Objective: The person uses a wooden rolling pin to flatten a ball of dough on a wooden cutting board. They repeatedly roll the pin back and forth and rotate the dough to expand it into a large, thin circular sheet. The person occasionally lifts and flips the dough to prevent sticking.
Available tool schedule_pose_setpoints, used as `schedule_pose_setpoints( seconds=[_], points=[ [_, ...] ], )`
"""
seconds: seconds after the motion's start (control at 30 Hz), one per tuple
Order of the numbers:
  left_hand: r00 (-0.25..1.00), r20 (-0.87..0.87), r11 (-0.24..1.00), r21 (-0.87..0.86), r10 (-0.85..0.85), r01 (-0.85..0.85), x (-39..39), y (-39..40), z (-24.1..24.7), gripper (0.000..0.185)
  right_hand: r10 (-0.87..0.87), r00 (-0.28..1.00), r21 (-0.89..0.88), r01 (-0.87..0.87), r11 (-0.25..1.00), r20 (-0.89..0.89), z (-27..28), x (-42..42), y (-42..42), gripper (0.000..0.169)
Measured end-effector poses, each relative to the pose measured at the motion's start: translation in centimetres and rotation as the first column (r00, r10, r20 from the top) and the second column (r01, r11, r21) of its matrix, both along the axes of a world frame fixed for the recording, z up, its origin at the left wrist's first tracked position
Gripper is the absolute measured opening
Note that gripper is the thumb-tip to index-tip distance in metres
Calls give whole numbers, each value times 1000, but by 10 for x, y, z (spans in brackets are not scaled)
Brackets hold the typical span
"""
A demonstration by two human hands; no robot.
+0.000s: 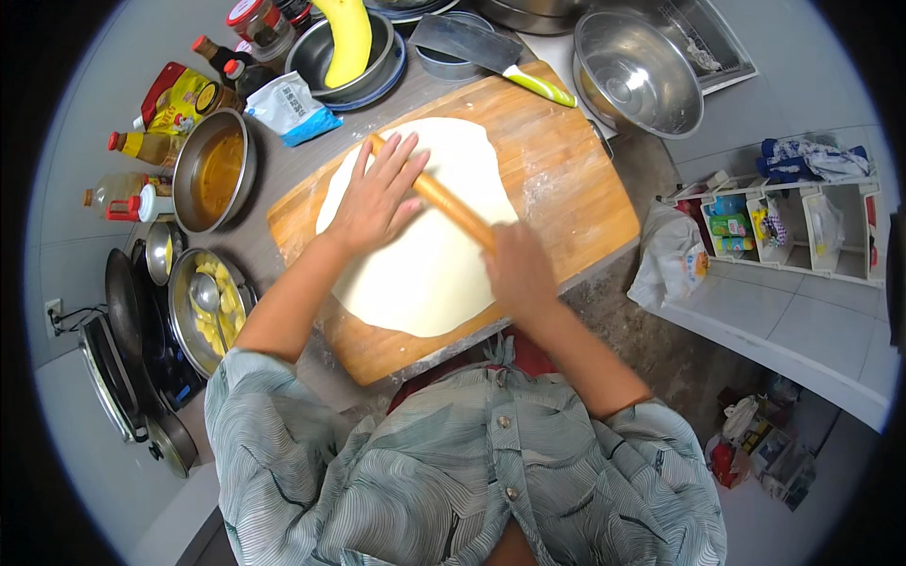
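Observation:
A large thin sheet of pale dough [425,283] lies on a floured wooden cutting board [573,191]. Diagonally across the dough rests a wooden rolling pin [453,203]. My left hand [382,194] lies over the pin's far left end, fingers stretched out, with the palm side toward the dough. My right hand [522,272], blurred, is closed around the pin's near right end, beside the dough's right edge. The ends of the pin are partly hidden by my hands.
Behind the board lie a cleaver [488,53] with a green handle and a steel bowl [637,78]. At left stand a bowl of brown liquid [216,173], a flour-like packet [291,110] and a bowl of yellow pieces with a spoon [205,293]. A yellow squash-like item [348,46] leans in a pan.

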State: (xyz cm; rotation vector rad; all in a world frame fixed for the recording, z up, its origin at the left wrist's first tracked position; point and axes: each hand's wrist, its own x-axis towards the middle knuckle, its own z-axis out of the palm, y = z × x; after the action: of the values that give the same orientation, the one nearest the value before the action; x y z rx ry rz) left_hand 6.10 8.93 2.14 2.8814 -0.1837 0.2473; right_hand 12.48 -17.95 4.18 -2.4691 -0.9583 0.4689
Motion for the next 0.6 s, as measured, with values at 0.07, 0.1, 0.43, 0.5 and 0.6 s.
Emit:
schedule_pose_setpoints(
  seconds=[0.07,0.1,0.43,0.5,0.6],
  points=[
    [997,-69,999,12,-31,32,-35,3,-6,63,34,997,47,-37,998,70,-23,-41,-7,38],
    [987,-157,999,32,-37,43,-48,3,-9,63,53,993,72,-60,996,102,-29,-53,-8,40],
    [988,-156,998,56,-6,15,27,-17,-15,63,18,911,-82,18,997,412,-47,-19,-17,96],
    [992,-128,995,95,9,3,52,-22,-19,63,-6,902,-87,49,995,432,-48,-9,-19,98],
    [997,-80,994,107,8,0,95,-33,-24,63,-33,875,-86,84,993,484,-51,10,-24,99]
  ],
)
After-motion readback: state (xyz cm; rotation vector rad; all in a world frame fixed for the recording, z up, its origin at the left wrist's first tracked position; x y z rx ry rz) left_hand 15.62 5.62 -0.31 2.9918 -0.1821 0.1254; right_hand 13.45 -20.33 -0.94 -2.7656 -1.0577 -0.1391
